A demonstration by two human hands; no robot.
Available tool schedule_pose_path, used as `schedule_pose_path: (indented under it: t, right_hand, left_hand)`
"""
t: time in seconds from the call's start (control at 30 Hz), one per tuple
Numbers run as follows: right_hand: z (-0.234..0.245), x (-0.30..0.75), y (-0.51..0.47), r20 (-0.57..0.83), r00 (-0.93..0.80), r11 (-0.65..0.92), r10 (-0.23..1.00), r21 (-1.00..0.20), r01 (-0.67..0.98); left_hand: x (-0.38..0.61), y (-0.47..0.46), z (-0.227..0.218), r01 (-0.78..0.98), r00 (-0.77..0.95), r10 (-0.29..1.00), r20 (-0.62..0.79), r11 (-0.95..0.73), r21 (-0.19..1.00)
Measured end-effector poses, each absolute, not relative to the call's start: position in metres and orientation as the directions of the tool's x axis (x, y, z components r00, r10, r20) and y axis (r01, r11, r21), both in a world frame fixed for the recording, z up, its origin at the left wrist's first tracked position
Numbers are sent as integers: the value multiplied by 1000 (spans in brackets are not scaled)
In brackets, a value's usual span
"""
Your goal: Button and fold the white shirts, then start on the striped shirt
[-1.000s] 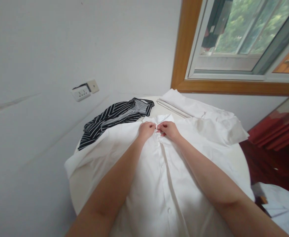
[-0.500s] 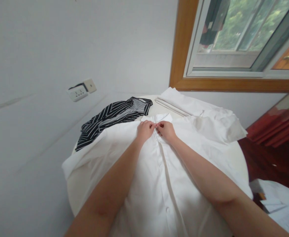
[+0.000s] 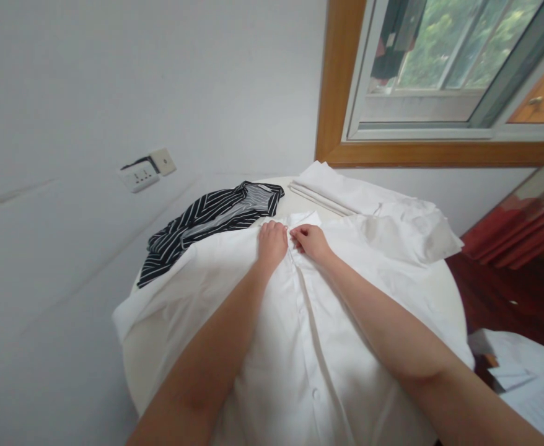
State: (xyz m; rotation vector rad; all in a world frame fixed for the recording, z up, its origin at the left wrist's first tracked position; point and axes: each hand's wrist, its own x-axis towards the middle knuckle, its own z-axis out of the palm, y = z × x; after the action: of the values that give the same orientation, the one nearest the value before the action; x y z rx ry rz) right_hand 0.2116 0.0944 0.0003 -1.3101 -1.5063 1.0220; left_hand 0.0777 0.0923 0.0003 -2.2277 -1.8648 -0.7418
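A white button-up shirt (image 3: 300, 347) lies spread face up over a round white table (image 3: 443, 291), its collar at the far side. My left hand (image 3: 272, 243) rests on the cloth just left of the button strip near the collar, fingers curled down. My right hand (image 3: 311, 240) pinches the strip's edge close beside it, fingers closed on the fabric. Both forearms reach across the shirt's front.
A black-and-white striped garment (image 3: 211, 220) lies bunched at the table's far left. Folded white cloth (image 3: 341, 189) sits behind the collar. A wall socket (image 3: 139, 176) is on the left wall, a wood-framed window (image 3: 421, 80) on the right. White items (image 3: 527, 384) lie on the dark red floor.
Both hands were pinching together at the top button. My left hand has now drawn slightly apart and settled onto the cloth. The view has shifted a little.
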Motion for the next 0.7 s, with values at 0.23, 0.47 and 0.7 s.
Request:
schedule_pose_path:
  t: [0.23, 0.47, 0.7]
  right_hand:
    - [1, 211, 94, 107, -45, 116, 993, -935, 336]
    - [1, 213, 91, 144, -30, 147, 989, -952, 269]
    - [4, 212, 94, -20, -5, -20, 1000, -993, 118]
  left_hand:
    - [74, 103, -7, 923, 192, 842, 504, -330, 199]
    - [67, 105, -5, 865, 196, 821, 536, -402, 300]
    - [65, 102, -3, 825, 203, 834, 514, -428, 369]
